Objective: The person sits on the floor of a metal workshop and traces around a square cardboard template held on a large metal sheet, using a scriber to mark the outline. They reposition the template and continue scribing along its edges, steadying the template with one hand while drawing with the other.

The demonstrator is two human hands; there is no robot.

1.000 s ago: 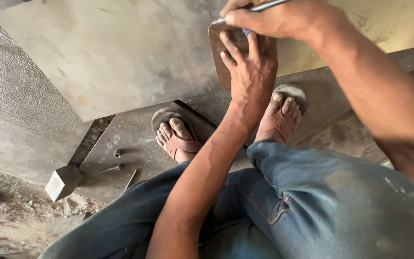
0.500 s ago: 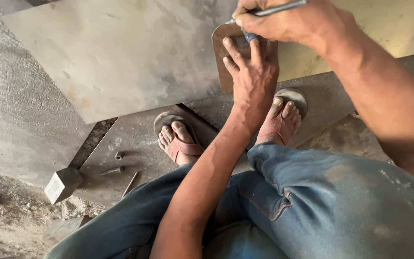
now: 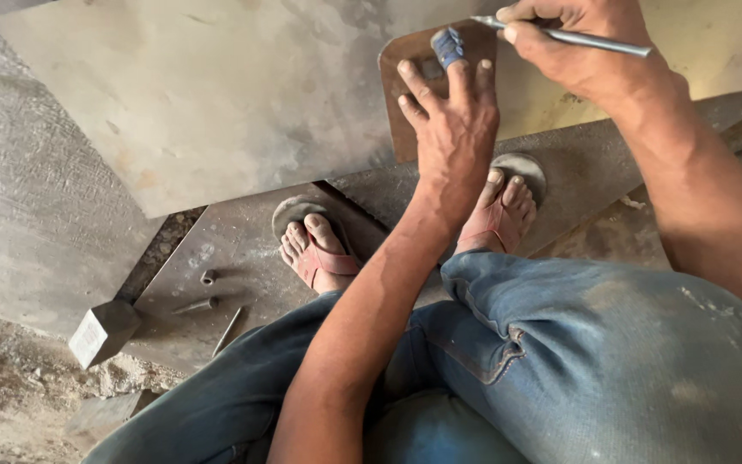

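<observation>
- Right, head view only, looking down at your hands and feet.
- Your left hand (image 3: 450,129) lies flat, fingers spread, pressing the brown template plate (image 3: 405,94) down on the large steel sheet (image 3: 216,103). Palm pressure, no closed grasp.
- One left finger wears a blue wrap (image 3: 448,46).
- Your right hand (image 3: 581,43) is closed around a thin metal scriber (image 3: 573,37), held like a pen. Tip sits at the template's top edge, just beside the wrapped finger.
- Template sits near the sheet's front edge, above your right foot (image 3: 500,210).
- Handling, my read: template looks stiff, flat and fairly light. Metal on metal will likely slide, so hold it by flat downward pressure near the middle, fingers clear of the edge being traced.
- Scriber is slim, rigid and sharp; grip low near the tip.
- Sheet looks heavy and stiff; edges may cut.
- Both feet in sandals on a darker steel plate (image 3: 242,249); left foot (image 3: 315,253) near loose bolts (image 3: 208,277).
- Hammer head (image 3: 103,333) lies at that plate's corner, well apart from both hands.
</observation>
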